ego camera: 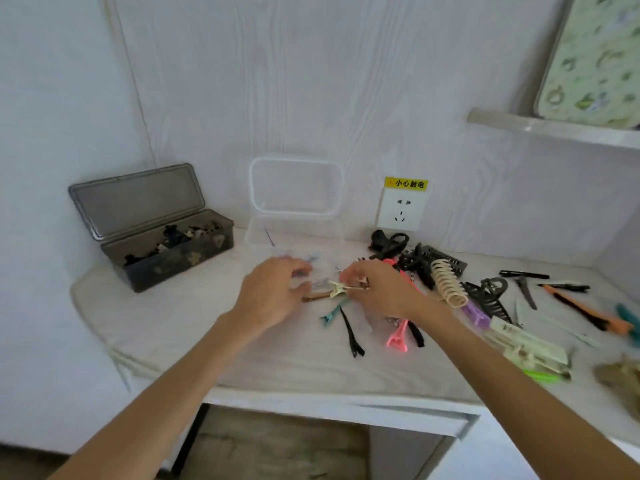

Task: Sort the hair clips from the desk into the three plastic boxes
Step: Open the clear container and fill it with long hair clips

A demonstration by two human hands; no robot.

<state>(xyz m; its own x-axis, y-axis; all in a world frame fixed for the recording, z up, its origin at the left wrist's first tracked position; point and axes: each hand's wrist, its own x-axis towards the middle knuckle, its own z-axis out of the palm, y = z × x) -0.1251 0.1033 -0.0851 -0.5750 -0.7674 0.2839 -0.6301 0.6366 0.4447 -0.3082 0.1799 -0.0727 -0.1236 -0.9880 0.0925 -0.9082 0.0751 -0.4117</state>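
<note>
White cloth-covered desk [277, 358], plastic clips [450, 285]

Setting: was a home room, likely a bedroom corner.
Furniture: white desk [277, 362] stood against wood-grain wall panelling [311, 81].
Fittings: wall socket [401, 211] with yellow warning label; shelf [554, 128] held a floral-patterned board [595, 57].

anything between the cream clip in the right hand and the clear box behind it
Nothing visible blocks it. The right hand pinches the cream clip just in front of the clear box, whose lid stands open against the wall. The left hand sits beside that path, not across it.
</note>
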